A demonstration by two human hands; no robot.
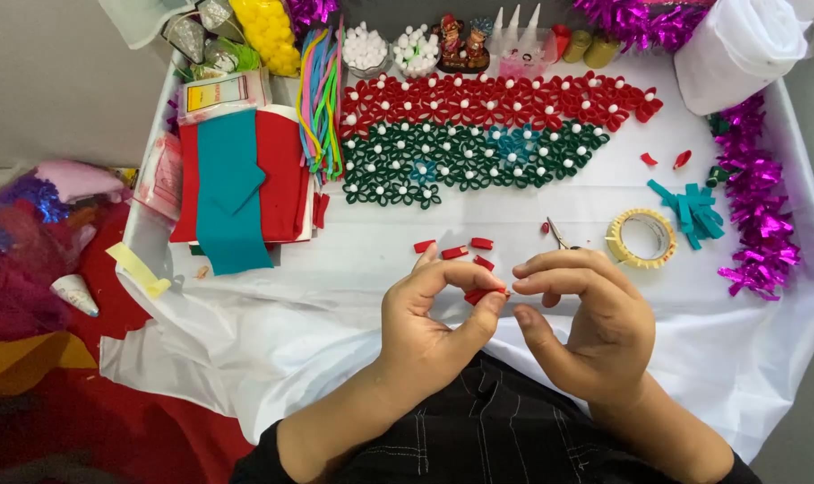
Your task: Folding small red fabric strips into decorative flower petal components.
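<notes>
At the table's far edge, two small bowls (365, 64) hold white balls (366, 43). The red piece (480, 293) is a small folded bit of felt, held above the white cloth (335, 296) between both hands. The left hand (429, 327) pinches it between thumb and forefinger, other fingers curled. The right hand (586, 323) touches its right end with curled fingertips, thumb apart below.
</notes>
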